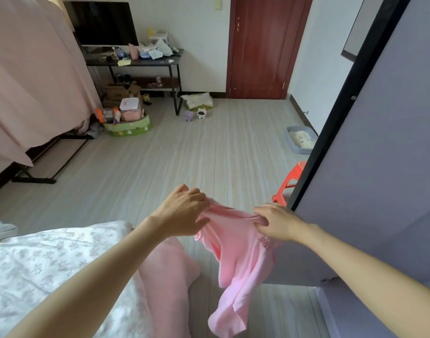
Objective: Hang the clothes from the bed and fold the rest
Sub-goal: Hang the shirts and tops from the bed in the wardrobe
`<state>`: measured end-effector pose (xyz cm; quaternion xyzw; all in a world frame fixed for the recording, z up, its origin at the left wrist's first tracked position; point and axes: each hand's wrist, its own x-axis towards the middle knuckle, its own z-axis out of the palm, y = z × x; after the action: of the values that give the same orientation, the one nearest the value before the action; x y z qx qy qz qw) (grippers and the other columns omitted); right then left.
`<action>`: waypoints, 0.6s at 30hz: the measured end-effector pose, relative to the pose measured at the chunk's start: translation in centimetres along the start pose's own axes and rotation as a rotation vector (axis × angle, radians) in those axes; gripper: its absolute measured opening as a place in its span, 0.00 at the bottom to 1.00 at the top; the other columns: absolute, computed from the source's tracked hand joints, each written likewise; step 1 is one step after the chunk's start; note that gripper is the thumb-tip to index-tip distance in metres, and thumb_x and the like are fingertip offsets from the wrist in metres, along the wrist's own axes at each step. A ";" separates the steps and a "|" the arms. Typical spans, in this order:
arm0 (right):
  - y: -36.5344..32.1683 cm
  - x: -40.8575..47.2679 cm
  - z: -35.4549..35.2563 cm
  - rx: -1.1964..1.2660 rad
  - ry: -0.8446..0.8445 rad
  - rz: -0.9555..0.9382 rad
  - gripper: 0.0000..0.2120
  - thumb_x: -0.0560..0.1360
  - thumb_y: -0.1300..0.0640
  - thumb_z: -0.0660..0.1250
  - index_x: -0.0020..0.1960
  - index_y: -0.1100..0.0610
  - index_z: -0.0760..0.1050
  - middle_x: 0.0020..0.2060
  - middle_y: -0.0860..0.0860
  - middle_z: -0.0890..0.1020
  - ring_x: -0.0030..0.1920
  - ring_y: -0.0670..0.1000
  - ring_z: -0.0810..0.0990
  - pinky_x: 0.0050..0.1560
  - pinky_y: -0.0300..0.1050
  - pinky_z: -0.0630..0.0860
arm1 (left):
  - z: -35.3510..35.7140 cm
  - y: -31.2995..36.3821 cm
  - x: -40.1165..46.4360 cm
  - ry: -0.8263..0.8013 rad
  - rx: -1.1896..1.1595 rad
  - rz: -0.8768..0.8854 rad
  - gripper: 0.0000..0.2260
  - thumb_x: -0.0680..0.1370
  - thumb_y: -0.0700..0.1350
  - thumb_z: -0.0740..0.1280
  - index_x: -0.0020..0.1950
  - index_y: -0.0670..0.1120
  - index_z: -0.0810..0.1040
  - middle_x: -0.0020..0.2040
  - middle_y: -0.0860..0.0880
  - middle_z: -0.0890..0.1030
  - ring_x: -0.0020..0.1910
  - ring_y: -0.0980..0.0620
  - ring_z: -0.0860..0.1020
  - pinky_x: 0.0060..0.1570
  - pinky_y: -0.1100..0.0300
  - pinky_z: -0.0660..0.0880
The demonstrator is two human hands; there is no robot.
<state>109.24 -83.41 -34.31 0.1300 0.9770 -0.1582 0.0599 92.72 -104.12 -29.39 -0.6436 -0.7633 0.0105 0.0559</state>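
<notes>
pink soft cotton top (pixel 236 254) hangs in mid-air at the near centre, held up by both hands above the pale striped floor (pixel 184 154). left hand (pixel 184 212) grips the garment's upper left edge, fingers curled over bunched cloth, thumb tucked under the fold. right hand (pixel 278 222) pinches the upper right edge, fingertips (pixel 260 219) pressed together on a ridge of fabric stretched between the two hands. the rest of the top drops down and twists, its lower hem trailing towards the near edge of the view. some darker pink lettering shows just below the right hand, too small to read.

near left, the bed with its white floral-patterned quilt (pixel 50 262) fills the corner, and a pink fleecy blanket (pixel 167 272) spills off its right side, just beside the hanging top. on the right, a tall grey panel with a black frame (pixel 379 167) stands close to the right arm, and a red plastic stool (pixel 290 181) peeks out behind its edge.

far left, a long pink fabric cover (pixel 33 76) drapes over a black rack. far back sit a black desk (pixel 136 63) cluttered with small items, a dark monitor (pixel 104 23), and a dark red wooden door (pixel 262 45).
</notes>
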 end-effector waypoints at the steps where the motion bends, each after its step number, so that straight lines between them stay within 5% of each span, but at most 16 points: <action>1: 0.3 -0.5 -0.1 -0.002 -0.020 0.024 0.13 0.74 0.52 0.59 0.34 0.49 0.57 0.32 0.47 0.69 0.39 0.51 0.69 0.34 0.40 0.61 | 0.1 0.0 0.3 0.054 -0.005 -0.002 0.12 0.79 0.52 0.58 0.54 0.48 0.77 0.49 0.53 0.78 0.51 0.51 0.74 0.52 0.58 0.64; 3: 1.1 -1.7 -0.2 -0.022 -0.015 0.081 0.03 0.77 0.49 0.58 0.46 0.47 0.64 0.37 0.48 0.76 0.38 0.51 0.72 0.35 0.44 0.65 | 0.0 -0.1 0.8 0.160 -0.031 -0.036 0.09 0.79 0.48 0.62 0.49 0.45 0.79 0.47 0.51 0.80 0.48 0.49 0.76 0.49 0.56 0.66; 5: 2.4 -3.3 -0.2 -0.061 0.045 0.108 0.16 0.79 0.51 0.57 0.66 0.45 0.61 0.48 0.47 0.79 0.44 0.54 0.76 0.42 0.46 0.70 | 0.1 0.1 1.3 0.249 -0.045 -0.061 0.06 0.76 0.45 0.68 0.42 0.43 0.81 0.44 0.50 0.82 0.44 0.48 0.79 0.44 0.53 0.70; 7: 3.3 -5.2 -0.3 -0.123 0.139 0.093 0.24 0.80 0.52 0.55 0.73 0.41 0.52 0.58 0.42 0.76 0.50 0.56 0.77 0.50 0.47 0.71 | 0.2 0.3 1.9 0.278 -0.071 -0.092 0.05 0.73 0.42 0.71 0.39 0.42 0.81 0.44 0.48 0.83 0.44 0.46 0.80 0.42 0.50 0.73; 11: 5.1 -8.3 -0.9 -0.233 0.131 0.181 0.16 0.80 0.53 0.52 0.67 0.41 0.61 0.58 0.40 0.70 0.51 0.53 0.74 0.49 0.47 0.71 | 1.2 1.1 4.2 0.244 -0.139 -0.162 0.07 0.77 0.43 0.67 0.48 0.41 0.82 0.50 0.46 0.81 0.52 0.45 0.77 0.50 0.50 0.71; 14: 6.2 -10.1 -1.1 -0.272 0.085 0.197 0.15 0.77 0.60 0.53 0.61 0.49 0.67 0.53 0.47 0.71 0.40 0.53 0.68 0.51 0.44 0.68 | 2.0 1.9 5.9 0.258 -0.169 -0.147 0.08 0.77 0.42 0.66 0.51 0.41 0.81 0.51 0.46 0.81 0.53 0.45 0.75 0.52 0.50 0.70; 18: 7.0 -12.4 -1.2 -0.318 0.031 0.254 0.17 0.75 0.64 0.53 0.59 0.48 0.67 0.53 0.47 0.69 0.39 0.54 0.66 0.41 0.41 0.60 | 3.0 2.7 7.7 0.269 -0.218 -0.152 0.10 0.79 0.43 0.62 0.57 0.46 0.80 0.52 0.47 0.79 0.54 0.46 0.73 0.54 0.56 0.68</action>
<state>123.00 -79.52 -33.28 0.2437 0.9662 0.0092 0.0839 93.80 -95.89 -32.02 -0.5820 -0.7919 -0.1625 0.0881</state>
